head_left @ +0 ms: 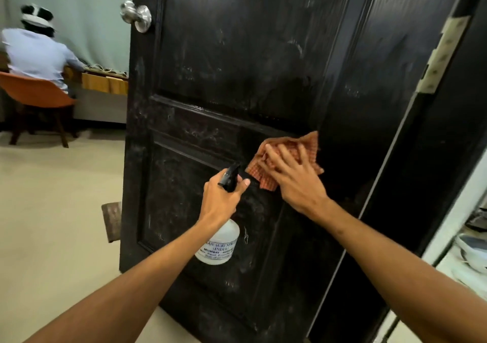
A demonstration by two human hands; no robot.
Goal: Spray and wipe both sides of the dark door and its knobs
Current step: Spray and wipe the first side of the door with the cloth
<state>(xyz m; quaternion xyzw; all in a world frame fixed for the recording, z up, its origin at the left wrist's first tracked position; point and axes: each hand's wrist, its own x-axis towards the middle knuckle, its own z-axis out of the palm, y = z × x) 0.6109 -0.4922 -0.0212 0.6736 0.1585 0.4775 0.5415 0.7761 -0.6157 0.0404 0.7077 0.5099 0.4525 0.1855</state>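
Standing ajar mid-frame: dark door [237, 66], face streaked and smeared. Right hand [292, 176], fingers spread flat, presses one orange checked cloth [308, 142] on door's middle rail. Left hand [221, 197] grips neck of one clear spray bottle [218, 245] just left of cloth; label partly hidden by wrist. One silver knob [137, 16] at door's left edge. Door's other face out of sight. Wooden block [112, 221] on floor by door edge. Behind, one person [37, 53], back turned, on orange chair [37, 92] at bench [105, 79].

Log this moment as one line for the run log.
left hand: grips spray bottle | right hand: presses checked cloth flat on door | knob: untouched
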